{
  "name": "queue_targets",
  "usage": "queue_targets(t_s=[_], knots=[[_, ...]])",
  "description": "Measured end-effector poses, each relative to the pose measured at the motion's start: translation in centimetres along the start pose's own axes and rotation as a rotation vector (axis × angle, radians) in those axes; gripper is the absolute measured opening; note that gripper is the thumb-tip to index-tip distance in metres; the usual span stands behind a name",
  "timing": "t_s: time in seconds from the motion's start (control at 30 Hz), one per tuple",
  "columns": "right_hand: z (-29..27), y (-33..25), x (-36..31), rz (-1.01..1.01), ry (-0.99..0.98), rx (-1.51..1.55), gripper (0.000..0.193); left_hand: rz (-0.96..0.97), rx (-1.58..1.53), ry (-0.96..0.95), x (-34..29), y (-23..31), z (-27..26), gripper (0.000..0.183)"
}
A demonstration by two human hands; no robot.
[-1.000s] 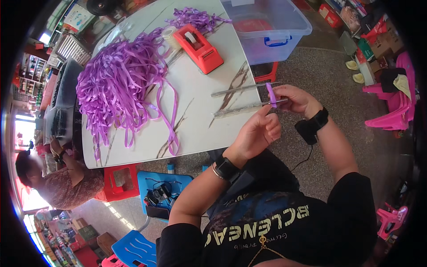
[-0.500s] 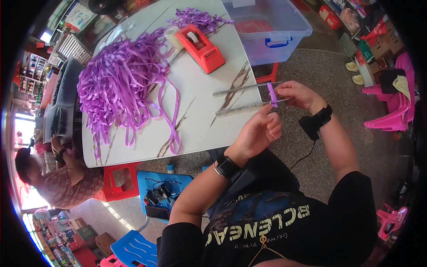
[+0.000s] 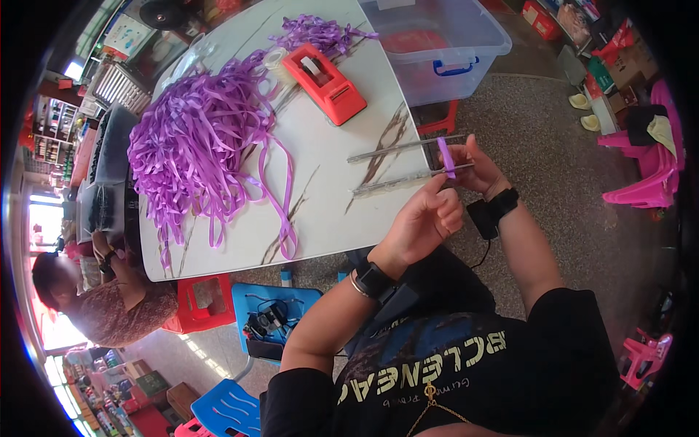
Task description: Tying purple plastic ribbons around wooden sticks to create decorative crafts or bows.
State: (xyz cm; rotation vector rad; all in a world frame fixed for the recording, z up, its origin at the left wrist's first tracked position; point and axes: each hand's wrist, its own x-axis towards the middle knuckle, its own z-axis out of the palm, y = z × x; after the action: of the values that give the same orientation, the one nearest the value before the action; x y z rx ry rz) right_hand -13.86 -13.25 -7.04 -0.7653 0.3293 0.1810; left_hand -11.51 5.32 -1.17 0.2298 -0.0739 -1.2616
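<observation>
Two slim metal rods [image 3: 393, 151] stick out past the right edge of the table, roughly parallel. A purple ribbon [image 3: 445, 156] is wrapped across both near their tips. My left hand [image 3: 428, 222] presses a fingertip to the ribbon at the nearer rod, its other fingers curled in. Around the rod tips is my right hand [image 3: 480, 169], thumb raised and fingers curled behind the rods at the ribbon. Its fingertips are partly hidden by the ribbon and rods. On the table's left lies a big heap of purple ribbon [image 3: 200, 138], with a loop trailing toward me.
A red tape dispenser [image 3: 324, 84] stands on the marble-patterned table [image 3: 320, 211], near a smaller pile of purple ribbon loops [image 3: 317, 35]. Beyond the right edge is a clear plastic bin [image 3: 444, 73]. A blue stool [image 3: 277, 309] holds electronics. Another person [image 3: 109, 306] sits at the left.
My right hand has turned and shifted down behind the rod tips, its thumb lifting away from the ribbon. My left hand has stayed almost in place.
</observation>
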Motion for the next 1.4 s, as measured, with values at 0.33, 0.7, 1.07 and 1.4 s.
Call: queue_targets(t_s=[0.33, 0.7, 1.07, 1.4], knots=[[-2.1, -2.0, 0.3, 0.033, -0.124, -0.378, 0.012, 0.003, -0.004, -0.001, 0.0, -0.1, -0.2, 0.019], [-1.9, 1.4, 2.6, 0.030, -0.261, -0.114, 0.014, 0.000, 0.010, -0.003, 0.1, -0.2, -0.2, 0.026], [-2.1, 3.7, 3.8, -0.021, -0.397, 0.202, 0.022, -0.001, 0.014, -0.004, 0.3, -0.2, 0.0, 0.020], [1.1, -2.4, -2.2, -0.220, 0.251, -0.672, 0.029, 0.018, 0.009, -0.014, 0.1, -0.3, -0.3, 0.021]])
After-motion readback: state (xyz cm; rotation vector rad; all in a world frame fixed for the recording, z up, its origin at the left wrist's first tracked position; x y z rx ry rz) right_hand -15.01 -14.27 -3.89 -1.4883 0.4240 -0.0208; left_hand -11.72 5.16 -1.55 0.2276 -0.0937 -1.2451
